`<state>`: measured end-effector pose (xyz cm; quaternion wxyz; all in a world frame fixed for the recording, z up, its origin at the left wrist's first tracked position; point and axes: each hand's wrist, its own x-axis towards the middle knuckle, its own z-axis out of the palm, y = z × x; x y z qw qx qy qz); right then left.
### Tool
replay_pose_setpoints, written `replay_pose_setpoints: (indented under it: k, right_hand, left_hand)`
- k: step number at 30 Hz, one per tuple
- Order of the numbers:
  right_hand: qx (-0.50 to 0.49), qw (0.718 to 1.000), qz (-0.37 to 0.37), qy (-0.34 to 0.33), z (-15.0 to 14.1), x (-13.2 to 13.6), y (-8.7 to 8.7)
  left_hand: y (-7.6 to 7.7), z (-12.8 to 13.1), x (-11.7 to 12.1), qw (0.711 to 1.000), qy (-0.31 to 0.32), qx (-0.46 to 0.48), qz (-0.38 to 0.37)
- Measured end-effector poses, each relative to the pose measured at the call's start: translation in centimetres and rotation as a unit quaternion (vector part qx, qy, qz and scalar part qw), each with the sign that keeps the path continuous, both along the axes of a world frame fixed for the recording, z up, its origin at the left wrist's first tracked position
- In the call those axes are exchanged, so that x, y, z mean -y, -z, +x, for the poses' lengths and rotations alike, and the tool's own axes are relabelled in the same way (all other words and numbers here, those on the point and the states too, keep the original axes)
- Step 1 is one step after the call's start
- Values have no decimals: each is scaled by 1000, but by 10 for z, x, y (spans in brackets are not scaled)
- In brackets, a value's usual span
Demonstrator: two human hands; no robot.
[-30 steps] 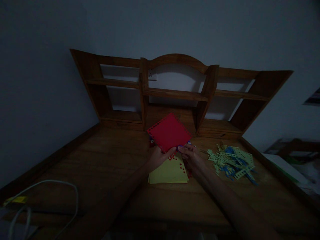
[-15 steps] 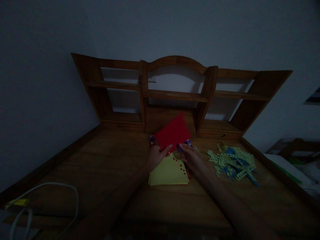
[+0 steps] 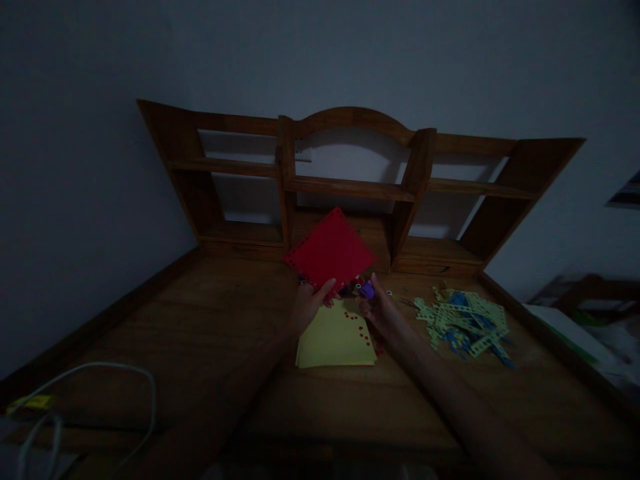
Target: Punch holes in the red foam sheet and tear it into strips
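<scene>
My left hand (image 3: 306,308) pinches the lower corner of a red paper sheet (image 3: 333,250), thumb on top. Small punched holes run along several of the sheet's edges. In my right hand (image 3: 381,312) is a small purple craft punch (image 3: 367,289), just to the right of the sheet's lower corner and apart from it. Below both hands lies a stack of yellow paper (image 3: 330,343), with small red cut-outs (image 3: 361,328) scattered on its right side. More punches, partly hidden, sit behind the hands under the sheet.
A pile of perforated pale-green and blue paper scraps (image 3: 470,323) lies on the desk (image 3: 220,320) at right. Behind stands a wooden shelf unit (image 3: 350,190). A white cable (image 3: 150,380) loops at the lower left, near a yellow item (image 3: 33,403).
The red sheet has turned, so a corner now points up, and it has shifted left. My right hand has drawn the purple punch away from the sheet's edge.
</scene>
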<state>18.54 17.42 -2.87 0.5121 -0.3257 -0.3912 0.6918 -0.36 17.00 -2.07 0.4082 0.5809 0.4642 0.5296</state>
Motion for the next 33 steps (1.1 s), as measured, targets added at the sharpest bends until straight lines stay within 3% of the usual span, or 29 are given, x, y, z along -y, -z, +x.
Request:
replay_pose_setpoints:
  k: [3, 7, 18, 25, 33]
  right_hand:
    - [-27, 998, -58, 4, 1, 0, -3]
    - [-33, 997, -65, -3, 3, 1, -3]
    - [3, 1000, 10, 19, 2, 4, -3]
    - [-10, 996, 62, 61, -2, 9, -6]
    - [-27, 996, 80, 5, -1, 20, -18]
  left_hand:
    - [-1, 0, 0, 1000, -13, 5, -6]
    - [0, 0, 0, 1000, -14, 0, -8]
    - [8, 0, -6, 999, 21, 39, -19]
    - [6, -1, -4, 997, 2, 71, -18]
    - [5, -1, -2, 992, 18, 120, -44]
